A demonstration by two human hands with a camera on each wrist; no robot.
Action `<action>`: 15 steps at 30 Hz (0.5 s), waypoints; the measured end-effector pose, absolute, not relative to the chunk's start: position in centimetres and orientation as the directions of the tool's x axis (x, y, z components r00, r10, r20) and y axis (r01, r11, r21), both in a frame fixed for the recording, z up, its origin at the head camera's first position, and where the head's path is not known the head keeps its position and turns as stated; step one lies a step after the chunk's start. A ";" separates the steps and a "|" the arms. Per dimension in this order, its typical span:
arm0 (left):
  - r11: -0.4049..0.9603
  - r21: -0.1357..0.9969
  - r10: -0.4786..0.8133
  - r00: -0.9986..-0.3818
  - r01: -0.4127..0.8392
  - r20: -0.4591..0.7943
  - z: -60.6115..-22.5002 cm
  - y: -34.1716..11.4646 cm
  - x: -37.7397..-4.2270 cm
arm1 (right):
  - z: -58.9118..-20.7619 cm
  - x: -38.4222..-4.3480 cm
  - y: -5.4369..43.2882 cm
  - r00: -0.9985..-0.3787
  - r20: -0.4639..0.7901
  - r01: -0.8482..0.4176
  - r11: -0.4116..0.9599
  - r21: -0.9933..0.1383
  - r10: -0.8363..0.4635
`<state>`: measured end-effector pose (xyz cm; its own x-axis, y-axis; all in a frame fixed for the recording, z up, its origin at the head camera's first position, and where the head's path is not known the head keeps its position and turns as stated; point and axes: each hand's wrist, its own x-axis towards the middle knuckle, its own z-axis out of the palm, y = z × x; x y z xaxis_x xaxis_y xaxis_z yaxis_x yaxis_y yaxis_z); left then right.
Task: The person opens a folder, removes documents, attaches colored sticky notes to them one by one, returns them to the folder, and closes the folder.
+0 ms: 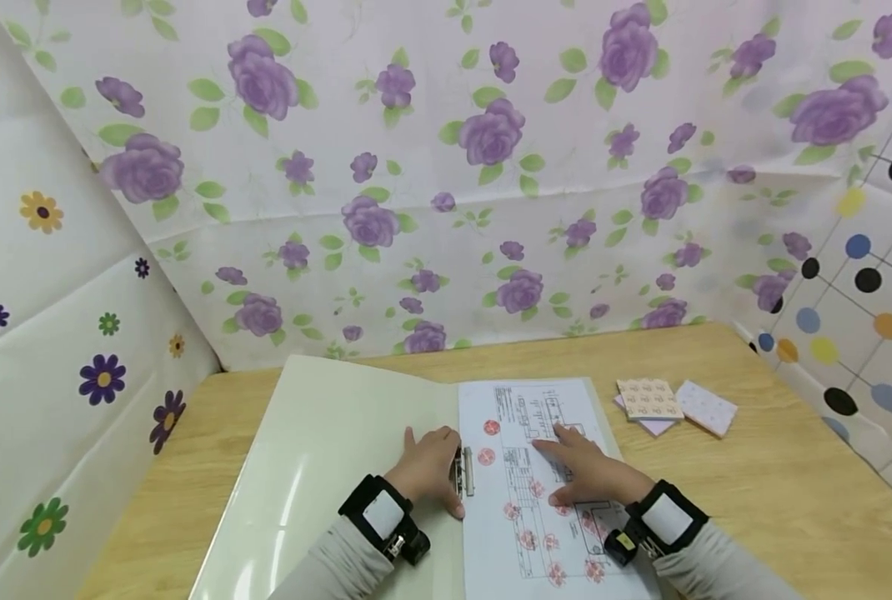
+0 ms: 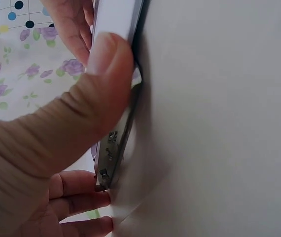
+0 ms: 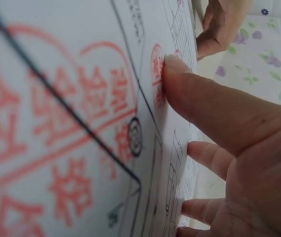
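Observation:
A cream folder lies spread on the table, with a stack of printed sheets on its right side. The top sheet carries line drawings, tables and red round stamps. A metal clip runs along the left edge of the sheets, also seen as a metal strip in the left wrist view. My left hand straddles the clip, thumb at its near end and fingertips at its far end. My right hand rests on the top sheet with fingers spread, its thumb beside a red stamp.
Small patterned pads lie right of the folder: a beige one on top of a pinkish one, and a pale one beside them. Flowered sheeting stands behind the wooden table, with more sheeting on both sides.

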<state>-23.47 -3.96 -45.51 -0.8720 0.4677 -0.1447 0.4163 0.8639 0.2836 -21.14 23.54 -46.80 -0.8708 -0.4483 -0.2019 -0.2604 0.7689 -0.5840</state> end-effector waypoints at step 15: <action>0.836 0.336 0.485 -0.871 0.435 -0.079 -46.1 -4.5 -23.7 | -46.9 -21.1 23.7 -0.880 -0.195 -0.255 0.779 -0.573 -0.432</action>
